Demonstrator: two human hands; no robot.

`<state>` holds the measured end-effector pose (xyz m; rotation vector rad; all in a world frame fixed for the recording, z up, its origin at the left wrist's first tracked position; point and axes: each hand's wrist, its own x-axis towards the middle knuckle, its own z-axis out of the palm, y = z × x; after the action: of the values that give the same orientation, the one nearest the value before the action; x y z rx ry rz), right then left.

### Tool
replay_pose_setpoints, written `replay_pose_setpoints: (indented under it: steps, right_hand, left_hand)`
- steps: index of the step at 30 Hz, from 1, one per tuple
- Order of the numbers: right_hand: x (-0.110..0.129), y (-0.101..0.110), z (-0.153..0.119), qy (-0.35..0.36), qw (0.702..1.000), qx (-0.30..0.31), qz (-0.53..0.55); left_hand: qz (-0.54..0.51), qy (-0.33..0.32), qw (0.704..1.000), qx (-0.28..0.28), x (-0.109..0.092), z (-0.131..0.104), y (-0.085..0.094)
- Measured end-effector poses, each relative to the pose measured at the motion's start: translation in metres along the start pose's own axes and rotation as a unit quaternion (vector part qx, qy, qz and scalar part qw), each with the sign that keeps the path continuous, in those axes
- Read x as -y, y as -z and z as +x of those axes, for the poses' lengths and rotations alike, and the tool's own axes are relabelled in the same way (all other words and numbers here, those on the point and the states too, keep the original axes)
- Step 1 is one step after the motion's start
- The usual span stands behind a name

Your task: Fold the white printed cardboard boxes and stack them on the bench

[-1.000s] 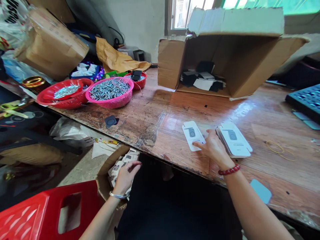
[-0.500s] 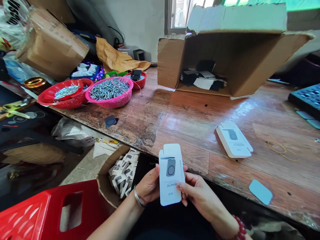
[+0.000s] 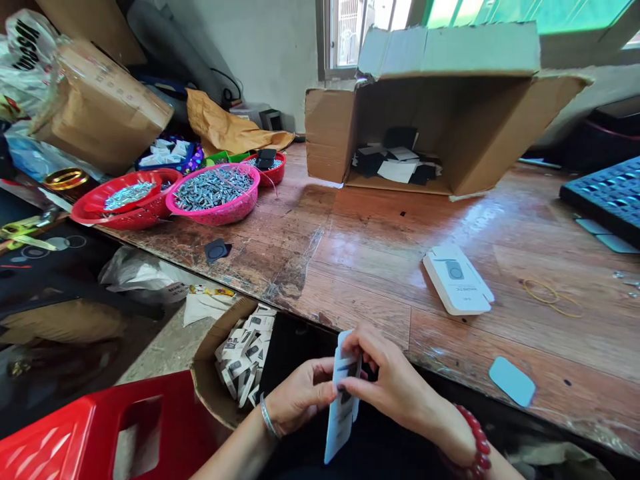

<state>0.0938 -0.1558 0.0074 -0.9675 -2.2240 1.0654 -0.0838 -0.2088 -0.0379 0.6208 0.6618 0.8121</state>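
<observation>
A flat white printed carton [image 3: 342, 413] is turned nearly edge-on in front of me, below the table's near edge. My left hand [image 3: 305, 395] pinches its left side with thumb and fingers. On the other side my right hand [image 3: 383, 377] is closed on the upper part, fingers curled over the top edge. A stack of similar white cartons [image 3: 457, 283] lies on the wooden table [image 3: 370, 280]. Near the table's front edge is a pale blue rounded card [image 3: 513, 381], with a yellow rubber band [image 3: 553, 298] behind it.
A large open cardboard box [image 3: 327, 137] holds black and white pieces. Pink [image 3: 215, 215] and red baskets [image 3: 120, 223] of metal parts stand at left. Below are a carton of small boxes [image 3: 245, 360] and a red stool [image 3: 75, 427]. A black tray [image 3: 607, 193] sits at right.
The carton has turned from face-on to nearly edge-on and sits lower. My right hand has moved up to its top part. The view has shifted slightly.
</observation>
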Motion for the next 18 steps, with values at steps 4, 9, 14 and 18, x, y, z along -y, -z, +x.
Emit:
replay_pose_setpoints:
  steps: [4,9,14,18]
  right_hand:
    - [-0.003,0.0,-0.003,-0.006,0.999,0.043,-0.009]
    - [-0.018,-0.023,-0.016,-0.034,0.984,-0.175,-0.017]
    - [-0.024,-0.044,-0.027,-0.118,0.985,-0.069,0.107]
    - [-0.029,-0.057,-0.036,-0.112,0.988,-0.101,0.029]
  left_hand:
    - [0.02,0.017,0.999,-0.029,0.005,-0.001,0.007]
    - [-0.026,0.002,0.985,-0.17,0.004,0.003,0.021]
    - [-0.008,-0.056,0.976,-0.211,0.004,0.006,0.02]
    - [0.117,-0.11,0.949,-0.273,0.017,0.009,0.016]
